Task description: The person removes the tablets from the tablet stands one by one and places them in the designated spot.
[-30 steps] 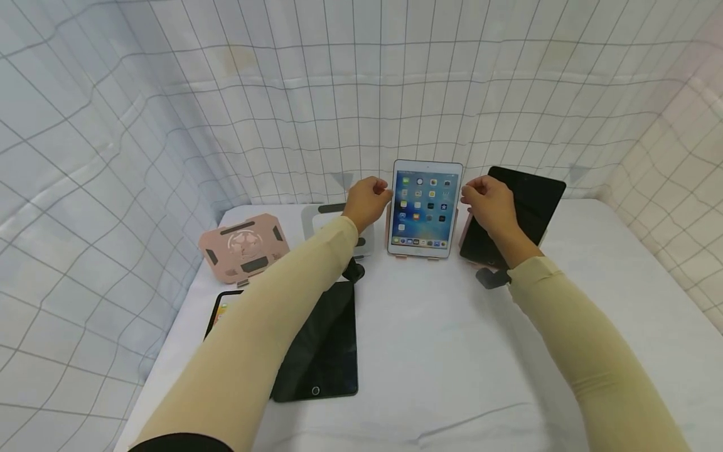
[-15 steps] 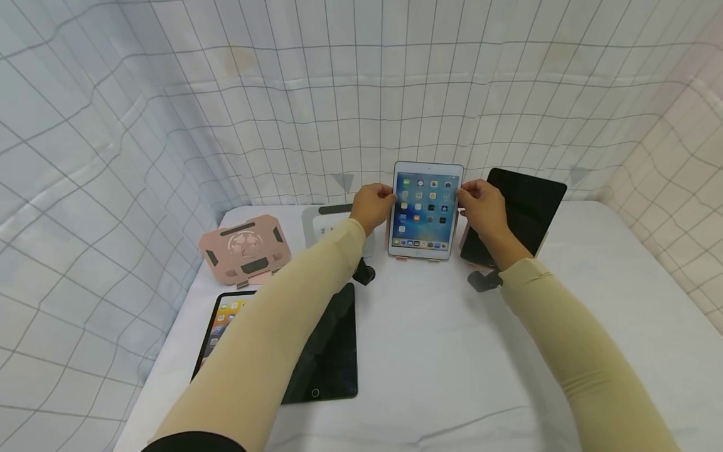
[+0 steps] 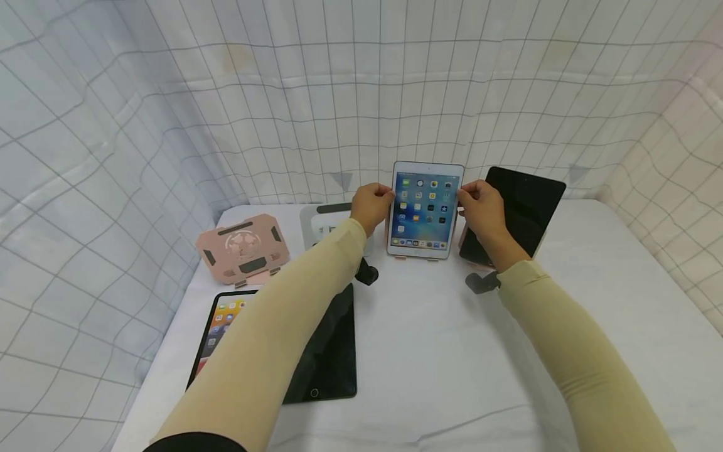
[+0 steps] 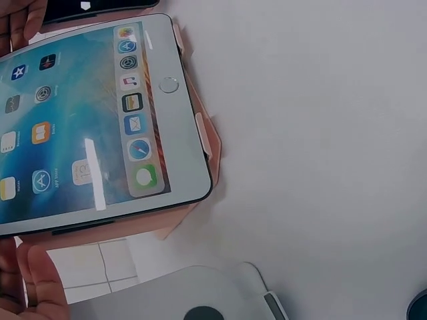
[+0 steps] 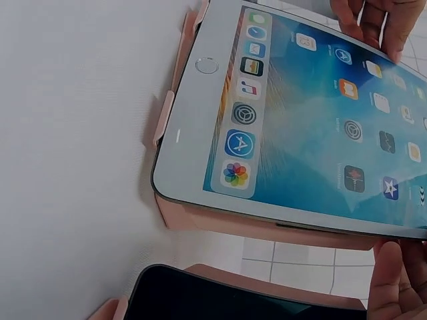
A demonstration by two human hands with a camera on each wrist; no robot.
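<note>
A white tablet (image 3: pixel 425 213) with a lit screen of app icons leans upright on a pink stand (image 5: pixel 200 220) at the back of the table. My left hand (image 3: pixel 371 208) pinches the tablet's left edge, and my right hand (image 3: pixel 484 212) pinches its right edge. In the right wrist view, small pink lips of the stand hook over the tablet's bottom edge. Right of it, a black tablet (image 3: pixel 528 204) with a dark screen leans tilted on another stand, partly behind my right hand. Most of the pink stand is hidden behind the white tablet.
A bare pink stand (image 3: pixel 244 250) and a grey-white stand (image 3: pixel 316 226) stand at the back left. Two more tablets lie flat in front: a lit one (image 3: pixel 217 323) and a dark one (image 3: pixel 330 358), both partly under my left sleeve. A grid-patterned cloth (image 3: pixel 361 94) hangs behind.
Both hands have moved inward from just beside the white tablet to its side edges and taken hold of it. The tablet stays on its stand.
</note>
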